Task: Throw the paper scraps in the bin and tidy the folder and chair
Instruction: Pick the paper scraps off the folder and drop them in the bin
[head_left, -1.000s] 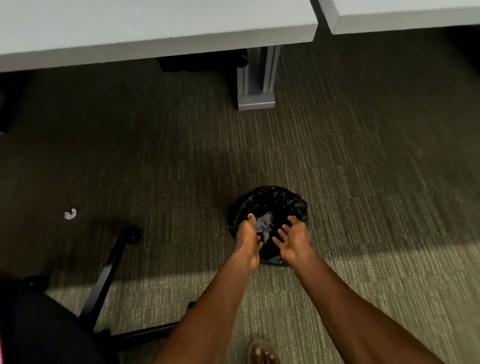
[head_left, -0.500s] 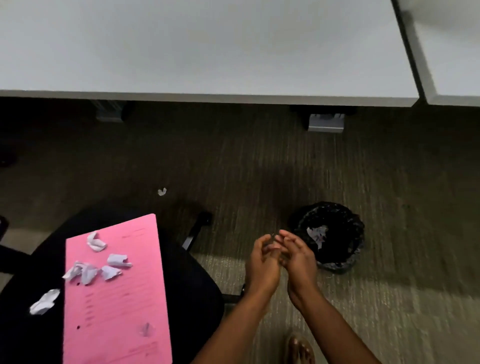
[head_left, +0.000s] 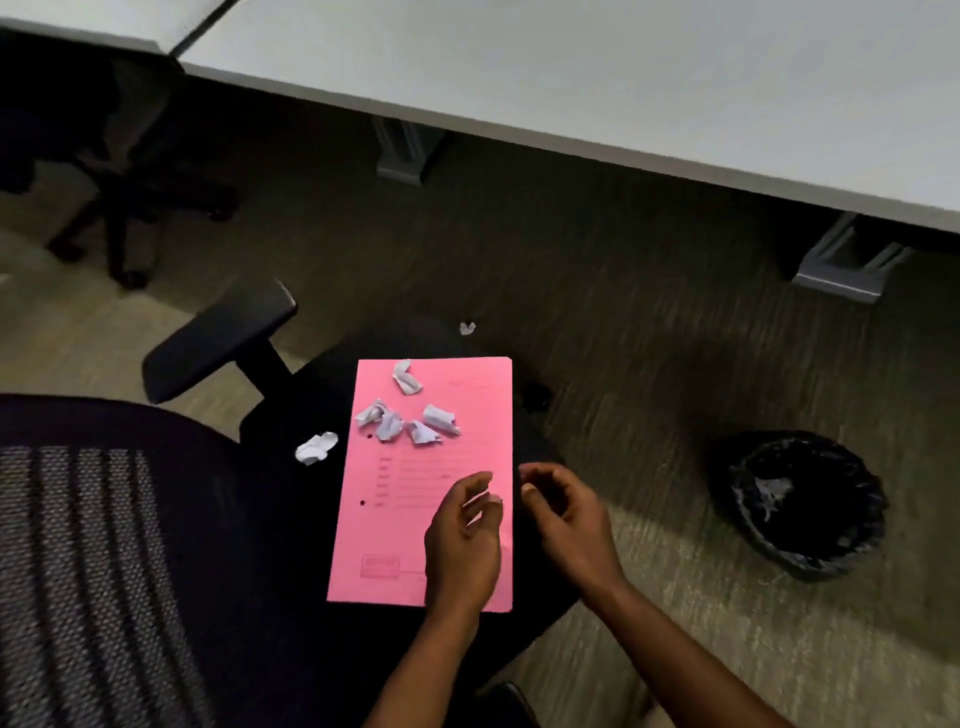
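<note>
A pink folder (head_left: 410, 525) lies flat on the black seat of an office chair (head_left: 291, 519). Several crumpled white paper scraps (head_left: 408, 423) sit on the folder's far half. One more scrap (head_left: 316, 448) rests on the seat just left of the folder, and a small scrap (head_left: 467, 328) lies on the carpet beyond the chair. The round bin (head_left: 802, 501) with a black liner stands on the floor to the right, paper inside it. My left hand (head_left: 462, 540) hovers over the folder's near right part, fingers curled and apart, empty. My right hand (head_left: 569, 519) is beside it, off the folder's right edge, empty too.
A long grey desk (head_left: 571, 78) runs across the top, its metal feet (head_left: 847, 270) on the carpet. The chair's armrest (head_left: 218, 338) sticks out left of the folder and its mesh backrest (head_left: 93, 571) fills the lower left. A second black chair (head_left: 119, 171) stands far left.
My view swung left from the bin to the chair. Both hands left the bin's rim, where they dropped paper, and came over the folder's near end with nothing in them.
</note>
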